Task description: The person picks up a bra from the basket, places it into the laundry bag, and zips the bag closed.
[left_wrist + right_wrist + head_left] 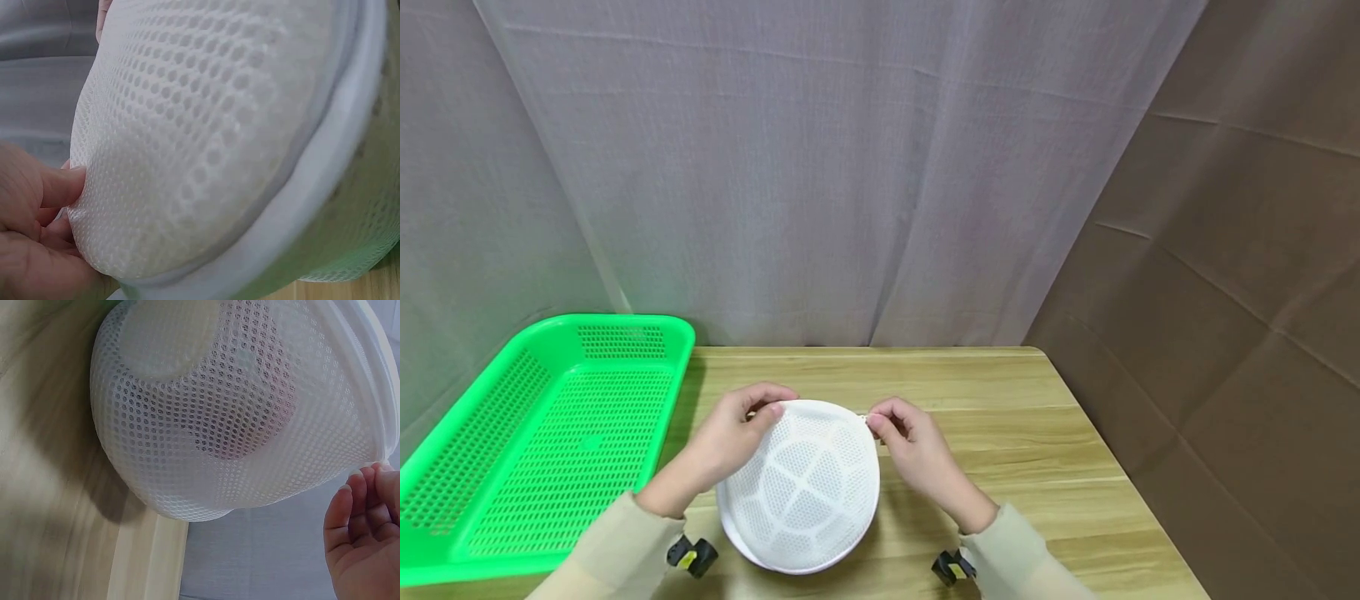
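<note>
A round white mesh laundry bag [820, 517] stands on the wooden table with its stitched circular top facing up. My left hand [733, 433] grips its upper left edge, thumb on top and fingers curled beneath. At the upper right edge, my right hand [913, 446] pinches a small bit of the rim between thumb and fingers. The right wrist view shows the bag's rounded mesh side [206, 425], with a dim pinkish patch showing through it. A smooth white band [312, 169] runs round the rim in the left wrist view.
On the left of the table sits a large green plastic basket [683, 358] with slotted walls and base. The wooden tabletop [1037, 467] extends to the right. A grey curtain [820, 183] hangs behind, and a brown cloth [1240, 300] hangs along the right side.
</note>
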A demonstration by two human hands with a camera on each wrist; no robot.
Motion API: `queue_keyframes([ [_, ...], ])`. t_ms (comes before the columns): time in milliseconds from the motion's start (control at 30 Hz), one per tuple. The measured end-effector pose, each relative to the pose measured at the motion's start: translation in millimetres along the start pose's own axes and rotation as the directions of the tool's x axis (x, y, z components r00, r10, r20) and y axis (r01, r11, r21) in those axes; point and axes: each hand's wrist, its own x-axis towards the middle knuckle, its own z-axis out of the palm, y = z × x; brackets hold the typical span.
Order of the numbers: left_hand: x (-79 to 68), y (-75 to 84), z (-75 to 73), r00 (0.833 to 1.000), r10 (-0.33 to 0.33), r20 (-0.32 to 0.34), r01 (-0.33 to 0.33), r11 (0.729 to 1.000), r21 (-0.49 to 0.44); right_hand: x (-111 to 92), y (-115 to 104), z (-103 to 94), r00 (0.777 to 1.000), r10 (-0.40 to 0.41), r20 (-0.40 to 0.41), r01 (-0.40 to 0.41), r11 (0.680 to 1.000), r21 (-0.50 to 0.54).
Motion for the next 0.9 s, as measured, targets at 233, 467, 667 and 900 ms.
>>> queue_keyframes([
  [233,0.0,-4.5,1.5,1.000,-0.030,-0.009,0.030,1.000,0.003,-1.5,3.7,3.5,1.000,-0.011,0.004,0.011,1.000,-0.005],
  [467,-1.7,-10.1,0.7,0.997,-0.069,-0.021,0.068,0.997,-0.024,-3.8,9.2,5.6,1.000,-0.013,0.018,0.013,1.000,-0.014],
  [667,-2.7,-15.8,-1.2,0.994,-0.102,-0.045,0.101,0.994,-0.029,-5.7,12.0,6.6,1.000,-0.015,0.022,0.016,0.999,-0.030],
  [900,-3.1,-16.5,-2.4,0.992,-0.111,-0.054,0.109,0.994,-0.029,-5.1,11.3,6.6,1.000,-0.001,0.028,0.002,0.999,-0.038],
])
